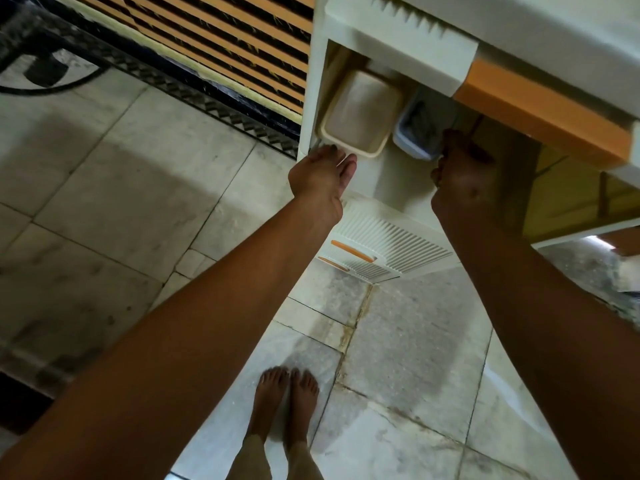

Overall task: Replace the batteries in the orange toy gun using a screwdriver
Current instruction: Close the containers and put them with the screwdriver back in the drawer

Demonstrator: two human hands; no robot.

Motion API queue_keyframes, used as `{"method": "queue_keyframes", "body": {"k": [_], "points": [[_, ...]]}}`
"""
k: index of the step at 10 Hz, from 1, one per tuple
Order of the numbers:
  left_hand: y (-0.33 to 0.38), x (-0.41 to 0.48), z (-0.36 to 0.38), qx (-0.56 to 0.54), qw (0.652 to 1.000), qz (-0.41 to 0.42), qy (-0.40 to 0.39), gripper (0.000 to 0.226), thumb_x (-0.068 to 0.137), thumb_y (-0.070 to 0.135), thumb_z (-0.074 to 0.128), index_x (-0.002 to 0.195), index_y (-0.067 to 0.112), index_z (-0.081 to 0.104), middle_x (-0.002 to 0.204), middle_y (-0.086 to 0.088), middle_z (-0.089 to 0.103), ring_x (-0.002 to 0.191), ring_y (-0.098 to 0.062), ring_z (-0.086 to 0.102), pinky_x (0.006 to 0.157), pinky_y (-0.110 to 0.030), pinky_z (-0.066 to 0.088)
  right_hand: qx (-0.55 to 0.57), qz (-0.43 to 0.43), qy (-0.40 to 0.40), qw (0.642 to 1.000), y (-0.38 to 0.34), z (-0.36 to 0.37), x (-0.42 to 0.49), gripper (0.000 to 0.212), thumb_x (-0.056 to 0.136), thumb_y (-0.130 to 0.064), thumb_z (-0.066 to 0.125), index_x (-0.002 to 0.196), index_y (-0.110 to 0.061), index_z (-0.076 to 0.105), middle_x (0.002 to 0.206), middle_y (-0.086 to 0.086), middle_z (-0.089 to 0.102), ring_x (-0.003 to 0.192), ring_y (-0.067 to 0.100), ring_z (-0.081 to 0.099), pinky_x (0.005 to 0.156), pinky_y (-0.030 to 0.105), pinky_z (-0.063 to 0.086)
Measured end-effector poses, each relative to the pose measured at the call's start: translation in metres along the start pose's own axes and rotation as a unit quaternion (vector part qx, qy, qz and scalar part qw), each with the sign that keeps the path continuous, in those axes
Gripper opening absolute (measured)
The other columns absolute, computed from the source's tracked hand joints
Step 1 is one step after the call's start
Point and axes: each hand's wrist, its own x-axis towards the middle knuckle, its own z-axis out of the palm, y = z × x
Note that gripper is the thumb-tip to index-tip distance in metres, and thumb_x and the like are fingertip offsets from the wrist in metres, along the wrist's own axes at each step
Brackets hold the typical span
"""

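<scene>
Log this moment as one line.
place: white cabinet | left hand: flat at beige tray | right hand: curled by grey-blue box, grip unclear | toy gun, screwdriver: not visible

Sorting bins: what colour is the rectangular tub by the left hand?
Plain cream-beige; the rectangular plastic tub shows best in the head view.

Right hand (pixel 462 174) fingertips out of sight
</scene>
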Motion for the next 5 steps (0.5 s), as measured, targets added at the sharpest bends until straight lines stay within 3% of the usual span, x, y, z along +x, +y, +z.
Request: {"method": "queue_keyframes", "body": {"k": [1, 2, 3, 5], "points": [[-0.002, 0.002, -0.001, 0.004, 1.000, 0.007, -0.019, 0.013, 0.092, 0.001, 0.053, 0.104, 0.000, 0.057, 0.090, -0.013, 0.063, 0.067, -0.017, 0.064, 0.061, -0.023, 0.056, -0.036, -0.007, 0.042, 0.998, 0.012, -0.005, 0.004, 0.019, 0.087, -0.020, 0.061, 0.095, -0.003, 0.064, 0.085, 0.005, 0.056, 0.078, 0.019, 0.059, 0.058, 0.020, 0.040], [-0.003, 0.002, -0.002, -0.010, 1.000, 0.016, -0.010, 0.013, 0.092, 0.002, 0.053, 0.104, 0.000, 0.057, 0.090, -0.013, 0.064, 0.068, -0.018, 0.064, 0.062, -0.023, 0.056, -0.077, 0.016, 0.038, 0.996, 0.020, -0.005, 0.007, 0.030, 0.081, -0.022, 0.069, 0.058, -0.018, 0.050, 0.062, -0.003, 0.050, 0.057, 0.011, 0.047, 0.057, 0.026, 0.035], [-0.004, -0.001, -0.002, -0.006, 1.000, 0.020, -0.008, 0.011, 0.092, 0.003, 0.053, 0.102, 0.001, 0.057, 0.087, -0.012, 0.064, 0.067, -0.018, 0.064, 0.060, -0.023, 0.056, -0.085, 0.015, 0.005, 0.996, 0.015, -0.001, 0.007, 0.035, 0.082, -0.028, 0.068, 0.056, -0.020, 0.048, 0.059, -0.005, 0.047, 0.056, 0.008, 0.044, 0.055, 0.023, 0.036], [-0.006, -0.005, -0.002, 0.014, 0.999, 0.043, 0.002, 0.021, 0.093, 0.003, 0.052, 0.112, -0.002, 0.057, 0.094, -0.013, 0.064, 0.068, -0.016, 0.063, 0.066, -0.022, 0.055, -0.102, 0.016, 0.002, 0.995, 0.016, 0.012, 0.011, 0.044, 0.085, -0.032, 0.065, 0.049, -0.021, 0.042, 0.054, -0.002, 0.043, 0.057, 0.014, 0.043, 0.059, 0.034, 0.035]]}}
